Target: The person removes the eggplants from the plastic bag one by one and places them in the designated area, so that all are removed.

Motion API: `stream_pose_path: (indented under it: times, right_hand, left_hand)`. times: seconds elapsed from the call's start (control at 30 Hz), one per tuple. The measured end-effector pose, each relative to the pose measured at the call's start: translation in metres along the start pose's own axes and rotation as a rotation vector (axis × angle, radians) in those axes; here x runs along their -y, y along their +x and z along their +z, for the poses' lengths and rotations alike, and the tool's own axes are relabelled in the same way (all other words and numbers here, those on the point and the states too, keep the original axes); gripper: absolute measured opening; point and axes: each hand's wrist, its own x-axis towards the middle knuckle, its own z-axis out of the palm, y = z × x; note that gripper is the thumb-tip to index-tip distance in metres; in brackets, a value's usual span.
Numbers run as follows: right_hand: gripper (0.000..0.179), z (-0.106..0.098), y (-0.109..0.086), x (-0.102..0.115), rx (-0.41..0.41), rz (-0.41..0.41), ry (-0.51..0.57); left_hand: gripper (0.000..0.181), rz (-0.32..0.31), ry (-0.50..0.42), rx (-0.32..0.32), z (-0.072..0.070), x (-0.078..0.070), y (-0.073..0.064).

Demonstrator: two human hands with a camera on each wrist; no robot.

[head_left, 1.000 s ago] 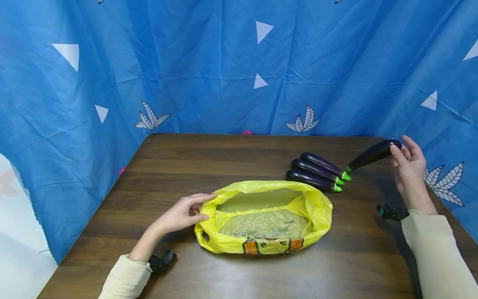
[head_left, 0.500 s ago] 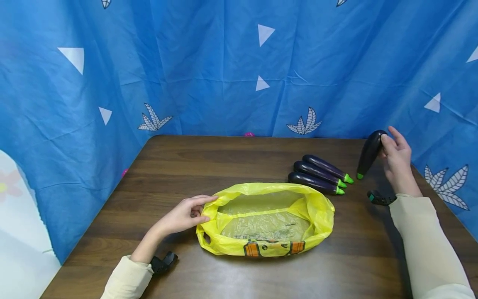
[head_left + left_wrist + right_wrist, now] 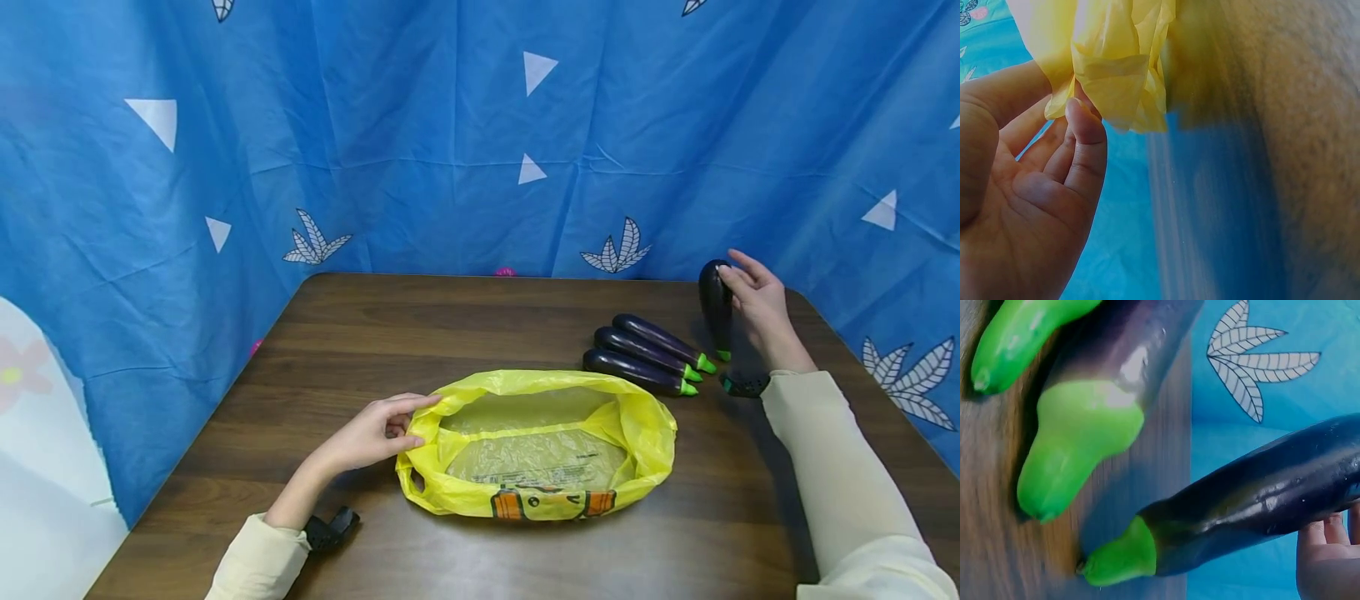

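Observation:
In the head view my right hand [image 3: 763, 312] pinches the thick end of a dark purple eggplant [image 3: 716, 304], which hangs nearly upright with its green stem end down near the table. The right wrist view shows this same eggplant [image 3: 1254, 497] with fingertips against its underside. Just left of it lie several other eggplants [image 3: 637, 371] side by side, green stems to the right. My left hand [image 3: 367, 435] pinches the left rim of a yellow plastic bag [image 3: 652, 442], whose mouth gapes upward. In the left wrist view, thumb and fingers hold a fold of the bag [image 3: 1110, 87].
Everything stands on a dark wood table [image 3: 420, 308]. A blue curtain [image 3: 405, 108] with white triangles and leaf prints hangs behind it. Black wrist devices are on both wrists, the left one [image 3: 332, 528] close to the tabletop.
My right hand has moved left with the eggplant, which has swung from a slant to nearly upright beside the others. The left hand keeps its hold on the bag's rim.

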Motion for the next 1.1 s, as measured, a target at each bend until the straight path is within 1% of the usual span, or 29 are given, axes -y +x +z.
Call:
stream_pose_path:
  times: [0.1, 0.27, 0.37, 0.7, 0.8, 0.93, 1.1]
  right_hand:
    - [0.057, 0.006, 0.005, -0.004, 0.016, 0.011, -0.076]
    - [0.059, 0.015, 0.011, -0.012, 0.051, 0.026, -0.333]
    - [0.063, 0.019, 0.014, -0.016, 0.082, 0.043, -0.419]
    - [0.078, 0.033, 0.024, -0.022, 0.121, 0.086, -0.549]
    - [0.08, 0.037, 0.026, -0.025, 0.131, 0.096, -0.566]
    - [0.082, 0.04, 0.027, -0.03, 0.153, 0.105, -0.587]
    - [0.078, 0.043, 0.027, -0.036, 0.191, 0.113, -0.636]
  left_hand:
    - [0.056, -0.004, -0.002, -0.001, 0.0, 0.0, 0.0]
    - [0.056, -0.009, 0.005, 0.008, 0.0, 0.001, 0.0]
    - [0.056, -0.002, 0.007, 0.009, 0.001, 0.002, 0.0]
    - [0.056, -0.012, 0.011, -0.003, -0.001, 0.0, -0.001]
    - [0.056, -0.016, 0.013, -0.002, -0.001, -0.001, -0.002]
    - [0.056, -0.007, 0.012, -0.001, -0.001, -0.001, -0.002]
    - [0.056, -0.009, 0.005, 0.002, 0.0, 0.0, -0.001]
